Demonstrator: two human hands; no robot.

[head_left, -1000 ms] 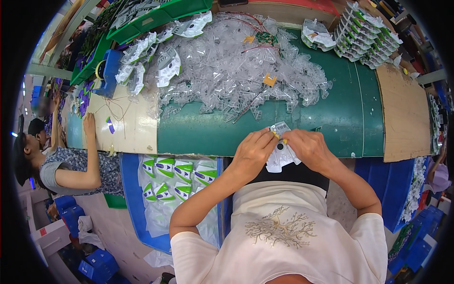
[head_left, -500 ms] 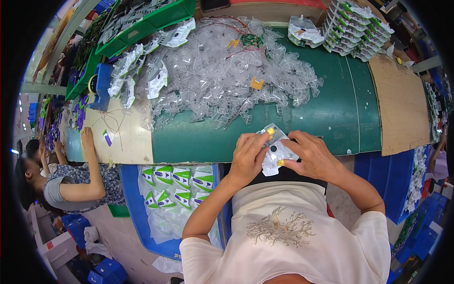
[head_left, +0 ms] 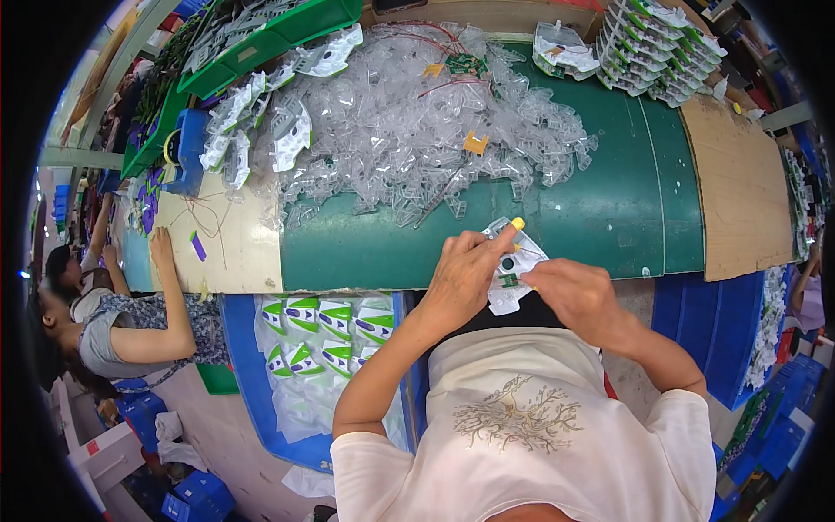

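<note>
A white and grey plastic housing (head_left: 511, 298) with a round dark hole is held in front of my body, just past the table's front edge. My left hand (head_left: 465, 271) grips it from the left, with a yellow fingertip cover showing at its upper end. A small green piece, like a circuit board (head_left: 509, 280), lies on the housing below the hole. My right hand (head_left: 578, 296) is closed at the housing's right side, its fingertips pinched beside the green piece. Its fingers hide whatever is between them.
A heap of clear plastic parts (head_left: 374, 130) covers the green tabletop (head_left: 609, 222). White housings are stacked (head_left: 648, 52) at the back right. To my left, a blue bin (head_left: 257, 409) holds green-white shells (head_left: 335, 322). A co-worker's arm (head_left: 165, 304) rests on the table's left end.
My right hand has shifted its grip, its fingers now bunched at the housing's right side. The green piece has come into sight on the housing. My left hand still holds the housing.
</note>
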